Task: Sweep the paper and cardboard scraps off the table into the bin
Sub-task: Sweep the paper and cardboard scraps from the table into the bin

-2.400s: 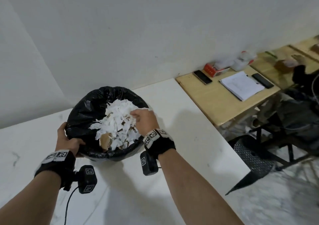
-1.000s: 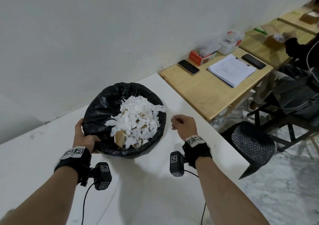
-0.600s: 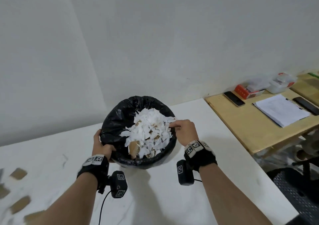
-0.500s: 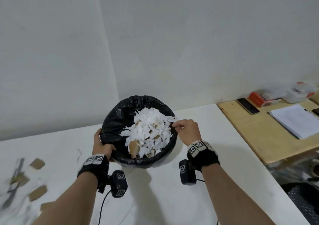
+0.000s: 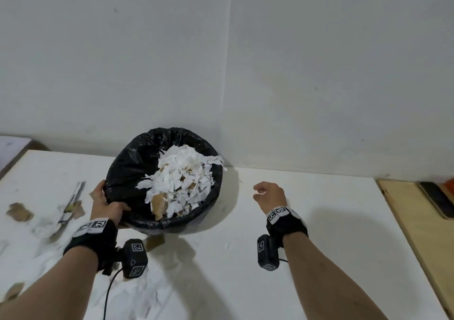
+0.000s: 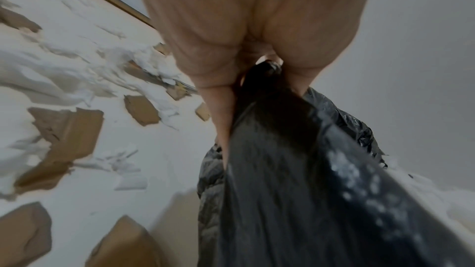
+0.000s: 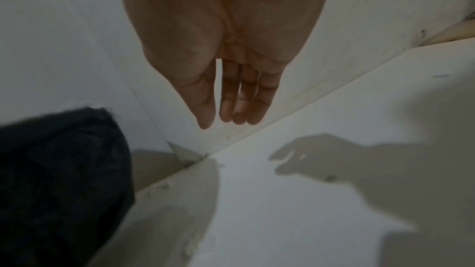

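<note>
A round bin lined with a black bag stands on the white table near the wall, heaped with white paper and brown cardboard scraps. My left hand grips the bin's near-left rim, thumb inside the bag. My right hand hovers over bare table to the right of the bin, holding nothing; in the right wrist view its fingers are straight and together. Loose cardboard scraps and paper shreds lie on the table left of the bin.
A flat silver-edged strip lies among the scraps at the left. A wooden table adjoins the white one on the right, with a dark phone on it. The wall runs just behind the bin.
My right hand has let go of the bin's right rim and moved right, away from it. The head view has swung left, showing more scraps on the left of the table. The left hand keeps its grip.
</note>
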`<state>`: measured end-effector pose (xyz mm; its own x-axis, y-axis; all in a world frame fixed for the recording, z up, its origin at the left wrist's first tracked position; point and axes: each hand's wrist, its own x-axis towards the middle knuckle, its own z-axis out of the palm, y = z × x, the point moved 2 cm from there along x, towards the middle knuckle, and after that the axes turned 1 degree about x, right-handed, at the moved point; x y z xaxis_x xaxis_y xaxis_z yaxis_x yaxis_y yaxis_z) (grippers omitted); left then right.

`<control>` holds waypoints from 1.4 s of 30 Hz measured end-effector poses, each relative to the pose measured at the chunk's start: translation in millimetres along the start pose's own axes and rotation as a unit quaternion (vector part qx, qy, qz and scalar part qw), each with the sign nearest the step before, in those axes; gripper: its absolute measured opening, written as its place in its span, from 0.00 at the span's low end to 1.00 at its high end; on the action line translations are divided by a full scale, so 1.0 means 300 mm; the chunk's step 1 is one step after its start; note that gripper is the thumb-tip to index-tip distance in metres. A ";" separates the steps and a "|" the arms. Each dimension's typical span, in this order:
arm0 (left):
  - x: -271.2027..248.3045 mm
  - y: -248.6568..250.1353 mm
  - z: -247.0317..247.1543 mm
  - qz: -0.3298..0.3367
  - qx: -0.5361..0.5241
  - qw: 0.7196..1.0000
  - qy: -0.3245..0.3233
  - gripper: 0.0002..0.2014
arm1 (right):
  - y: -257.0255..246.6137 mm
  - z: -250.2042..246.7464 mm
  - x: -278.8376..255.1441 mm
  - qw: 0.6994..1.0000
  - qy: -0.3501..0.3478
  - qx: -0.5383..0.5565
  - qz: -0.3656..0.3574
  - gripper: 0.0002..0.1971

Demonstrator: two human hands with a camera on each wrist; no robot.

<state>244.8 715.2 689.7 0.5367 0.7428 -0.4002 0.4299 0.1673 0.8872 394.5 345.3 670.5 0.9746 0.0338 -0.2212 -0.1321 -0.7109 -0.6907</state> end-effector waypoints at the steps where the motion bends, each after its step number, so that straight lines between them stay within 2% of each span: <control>1: 0.019 -0.011 -0.018 -0.001 -0.004 1.000 0.014 0.45 | 0.012 0.028 0.026 1.000 -0.019 -0.016 0.002 0.13; 6: 0.081 -0.065 -0.078 -0.007 -0.015 0.998 0.065 0.47 | 0.017 0.173 0.131 0.989 -0.101 -0.110 -0.011 0.22; 11: 0.100 -0.078 -0.082 -0.009 -0.028 0.997 0.065 0.46 | -0.029 0.308 0.163 0.970 -0.179 -0.156 -0.054 0.30; 14: 0.107 -0.082 -0.084 -0.018 -0.033 0.997 0.068 0.46 | -0.044 0.361 0.149 0.955 -0.214 -0.192 -0.077 0.31; 17: 0.121 -0.087 -0.082 -0.034 -0.036 0.997 0.058 0.47 | -0.025 0.403 0.123 0.932 -0.236 -0.258 -0.096 0.27; 21: 0.141 -0.105 -0.074 -0.021 -0.014 0.998 0.053 0.47 | 0.011 0.421 0.086 0.933 -0.218 -0.272 -0.088 0.14; 25: 0.162 -0.126 -0.081 -0.017 0.009 0.999 0.040 0.48 | 0.017 0.418 0.079 0.945 -0.211 -0.238 -0.077 0.15; 27: 0.156 -0.117 -0.084 -0.019 0.004 0.999 0.027 0.48 | 0.012 0.402 0.069 0.960 -0.180 -0.205 -0.065 0.15; 29: 0.154 -0.114 -0.094 -0.020 -0.006 1.000 0.021 0.48 | -0.007 0.378 0.057 0.983 -0.133 -0.121 -0.045 0.16; 31: 0.159 -0.117 -0.110 -0.017 -0.010 1.000 0.019 0.48 | -0.065 0.338 0.043 0.994 -0.098 0.012 -0.051 0.20; 33: 0.164 -0.119 -0.124 -0.008 0.000 1.000 0.021 0.49 | -0.158 0.291 0.040 0.986 -0.076 0.129 -0.079 0.20; 35: 0.157 -0.119 -0.137 -0.005 0.011 1.000 0.022 0.48 | -0.282 0.256 0.027 0.973 -0.081 0.192 -0.101 0.15; 36: 0.150 -0.115 -0.141 -0.006 0.014 1.000 0.021 0.48 | -0.347 0.246 0.013 0.970 -0.087 0.189 -0.123 0.12; 38: 0.139 -0.113 -0.146 -0.009 0.014 1.000 0.015 0.48 | -0.446 0.252 -0.028 0.972 -0.108 0.109 -0.178 0.10; 40: 0.132 -0.104 -0.152 -0.012 0.003 1.000 0.007 0.47 | -0.488 0.281 -0.070 0.971 -0.115 0.011 -0.208 0.14; 42: 0.123 -0.091 -0.162 -0.010 0.005 1.000 -0.001 0.47 | -0.487 0.295 -0.100 0.975 -0.082 -0.019 -0.204 0.19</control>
<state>217.5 769.5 662.0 0.5287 0.7387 -0.4181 0.4483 0.1753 0.8765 368.7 510.1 717.2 0.9025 0.4286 -0.0423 0.2702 -0.6399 -0.7194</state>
